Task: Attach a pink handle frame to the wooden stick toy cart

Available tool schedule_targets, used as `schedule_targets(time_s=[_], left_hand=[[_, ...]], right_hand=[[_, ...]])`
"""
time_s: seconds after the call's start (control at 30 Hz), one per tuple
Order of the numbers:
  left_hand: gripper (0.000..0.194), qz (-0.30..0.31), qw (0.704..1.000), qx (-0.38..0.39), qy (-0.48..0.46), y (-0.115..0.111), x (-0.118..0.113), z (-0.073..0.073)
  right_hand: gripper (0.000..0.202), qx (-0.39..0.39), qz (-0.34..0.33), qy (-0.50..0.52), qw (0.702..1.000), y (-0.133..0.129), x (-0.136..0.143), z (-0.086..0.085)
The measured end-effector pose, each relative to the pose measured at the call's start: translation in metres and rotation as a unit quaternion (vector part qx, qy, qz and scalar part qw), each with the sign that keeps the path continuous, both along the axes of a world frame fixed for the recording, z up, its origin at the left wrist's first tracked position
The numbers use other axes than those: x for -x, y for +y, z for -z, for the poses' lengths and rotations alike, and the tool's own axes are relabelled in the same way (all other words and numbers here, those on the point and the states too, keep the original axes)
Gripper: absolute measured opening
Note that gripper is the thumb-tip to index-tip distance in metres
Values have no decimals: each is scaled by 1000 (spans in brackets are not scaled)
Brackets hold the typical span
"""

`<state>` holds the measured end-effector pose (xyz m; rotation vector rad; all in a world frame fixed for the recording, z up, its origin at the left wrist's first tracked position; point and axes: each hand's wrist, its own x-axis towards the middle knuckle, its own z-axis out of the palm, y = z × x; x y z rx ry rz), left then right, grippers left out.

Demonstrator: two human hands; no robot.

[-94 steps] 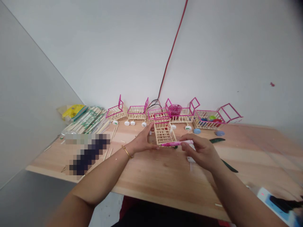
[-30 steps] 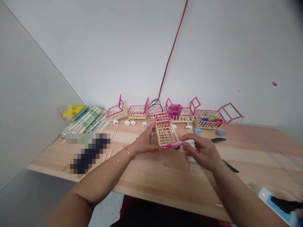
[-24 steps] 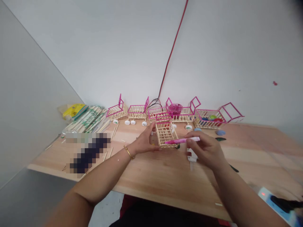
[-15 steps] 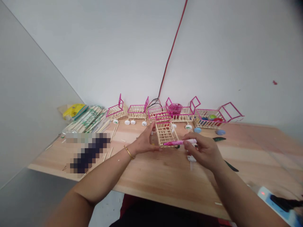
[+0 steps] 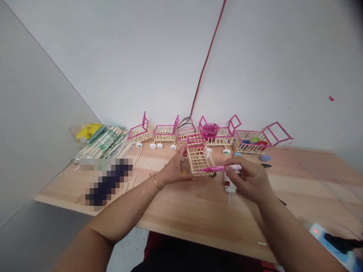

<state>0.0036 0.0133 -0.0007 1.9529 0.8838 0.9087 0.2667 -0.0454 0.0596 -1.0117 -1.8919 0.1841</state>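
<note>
A small stick-built toy shopping cart (image 5: 200, 160) with a partly pink far end is tipped toward me in the middle of the table. My left hand (image 5: 176, 168) grips its left side, thumb along the near edge and fingers behind. In my right hand (image 5: 248, 177) is a pink marker pen (image 5: 221, 168), held like a pencil. Its tip lies at the cart's near rim, which is still mostly bare wood colour; whether it touches is hard to tell. A white bottle (image 5: 230, 184) lies just beneath my right hand, partly hidden by it.
Behind stand several similar carts with pink rims, such as one at the left (image 5: 140, 132) and one holding coloured caps (image 5: 251, 141). A pink-stained cup (image 5: 210, 130) is among them. Bundled sticks (image 5: 103, 141) lie left; a power strip (image 5: 330, 241) sits front right.
My right hand has slid the marker to the right along the cart's near rim. The white bottle shows more now. My left hand and the cart stay nearly in place.
</note>
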Motion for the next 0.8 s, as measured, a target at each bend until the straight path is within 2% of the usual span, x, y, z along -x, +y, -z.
schedule_targets(time_s=[0.1,0.53,0.63,0.8], left_hand=[[131,-2,1000,5,1,-1,0,-1],[121,0,996,63,-69,12,13,-3],[119,2,994,71,-83,13,12,-1],[115,13,998,33,-55,12,12,3]], right_hand=[[7,-9,2,7,1000,0,-1,0],[9,3,-106,-75,992,-6,20,7],[9,11,-107,-77,991,-6,21,5],[7,20,-89,-36,995,-7,17,5]])
